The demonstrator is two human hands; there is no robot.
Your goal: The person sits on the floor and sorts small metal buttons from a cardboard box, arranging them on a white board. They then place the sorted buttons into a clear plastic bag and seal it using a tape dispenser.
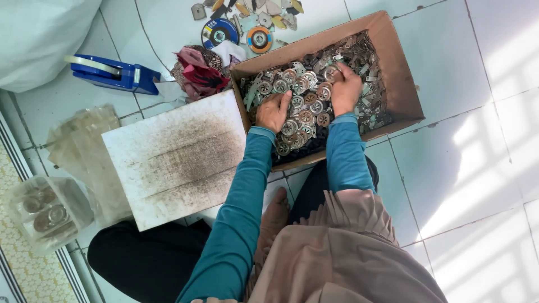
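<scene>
A brown cardboard box lies on the tiled floor, filled with several round metal discs and small metal parts. Both my hands are inside it. My left hand rests curled on the pile at the box's left side, fingers pressed onto the discs. My right hand is further in, fingers closed over discs near the middle of the heap. Both arms wear teal sleeves. Whether either hand has lifted a disc is hidden by the fingers.
A stained white board lies left of the box. A blue tape dispenser, red cloth, grinding discs, clear plastic bags and a bag of packed discs lie around. A white sack sits top left.
</scene>
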